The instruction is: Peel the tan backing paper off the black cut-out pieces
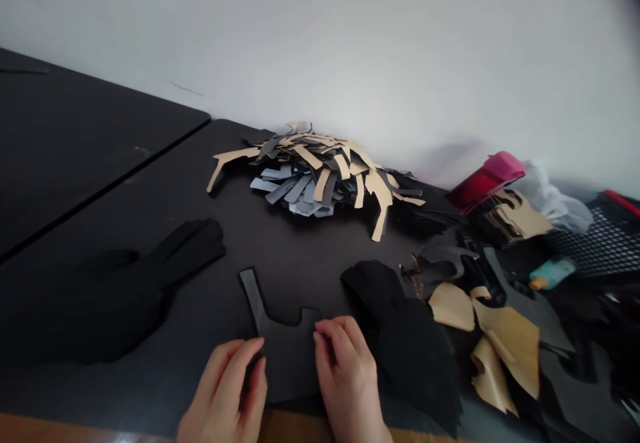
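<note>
A flat black cut-out piece (287, 356) lies in front of me at the table's front edge. It has a long grey-edged strip at its upper left and a curved notch along the top; I cannot tell whether it is leather or another sheet material. My left hand (225, 386) pinches its left edge between thumb and fingers. At the opposite edge, near the upper right corner, my right hand (347, 366) grips it with bent fingers. Just right of that hand lies a stack of black cut pieces (410, 350), and a dark fabric-like pile (115, 296) is on the left.
Against the wall a heap of beige and grey cut pieces (320, 163) spreads over the black table (270, 243). At the right are beige scraps (510, 343), a teal bottle (555, 272), a pink case (485, 180), a plastic bag (560, 200) and a black mesh basket (595, 243).
</note>
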{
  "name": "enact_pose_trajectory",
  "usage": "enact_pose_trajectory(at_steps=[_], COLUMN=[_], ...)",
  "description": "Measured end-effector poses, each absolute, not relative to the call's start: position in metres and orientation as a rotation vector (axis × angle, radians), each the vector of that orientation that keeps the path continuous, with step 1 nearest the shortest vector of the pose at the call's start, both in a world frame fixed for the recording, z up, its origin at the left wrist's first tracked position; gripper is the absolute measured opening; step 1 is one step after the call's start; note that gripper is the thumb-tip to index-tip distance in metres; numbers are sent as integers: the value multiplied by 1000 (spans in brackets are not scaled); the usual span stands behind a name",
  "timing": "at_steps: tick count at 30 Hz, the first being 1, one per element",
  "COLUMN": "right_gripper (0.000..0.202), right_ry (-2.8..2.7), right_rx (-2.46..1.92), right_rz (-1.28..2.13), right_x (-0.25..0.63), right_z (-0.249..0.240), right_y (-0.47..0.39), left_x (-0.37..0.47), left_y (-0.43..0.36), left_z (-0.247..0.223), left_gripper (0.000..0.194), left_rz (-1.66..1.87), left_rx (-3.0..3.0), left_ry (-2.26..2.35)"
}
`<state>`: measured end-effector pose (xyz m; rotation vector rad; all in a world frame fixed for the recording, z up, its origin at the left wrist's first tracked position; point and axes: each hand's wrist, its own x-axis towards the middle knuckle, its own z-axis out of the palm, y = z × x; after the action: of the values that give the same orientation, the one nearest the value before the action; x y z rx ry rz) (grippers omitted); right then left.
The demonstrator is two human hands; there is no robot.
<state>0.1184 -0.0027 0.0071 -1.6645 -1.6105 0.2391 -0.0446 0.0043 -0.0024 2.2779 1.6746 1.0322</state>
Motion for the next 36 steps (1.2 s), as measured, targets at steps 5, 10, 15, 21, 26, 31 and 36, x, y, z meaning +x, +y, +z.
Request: enact_pose_trajectory(at_steps=[5,10,15,21,26,31,36], right_gripper=[18,18,16,16,15,12,15], right_ry=[-1606,-1646,-1672,-1727,-1783,-1832,-1886], right_rx=[-1657,-1685,-1713,-1716,-1763,-1790,-1846], right_rz=[256,256,273,253,252,349,410], right_x=[119,121,122,123,125,128,130], right_z=[7,6,7,9,14,22,28], right_y=[-2,-3,-4,-2,0,0,2], left_x=[-44,-43,-39,-39,-39,-38,-36], left_y=[7,7,3,-1,1,6,7], left_z=[1,4,6,8,12,17,23], left_gripper=[20,18,17,18,19,17,15], left_rz=[1015,1021,951,904,887,795,650], left_rx=[2300,2289,2193,2077,2073,2068,2047], left_ry=[1670,1713,1713,1679,1670,1707,1726])
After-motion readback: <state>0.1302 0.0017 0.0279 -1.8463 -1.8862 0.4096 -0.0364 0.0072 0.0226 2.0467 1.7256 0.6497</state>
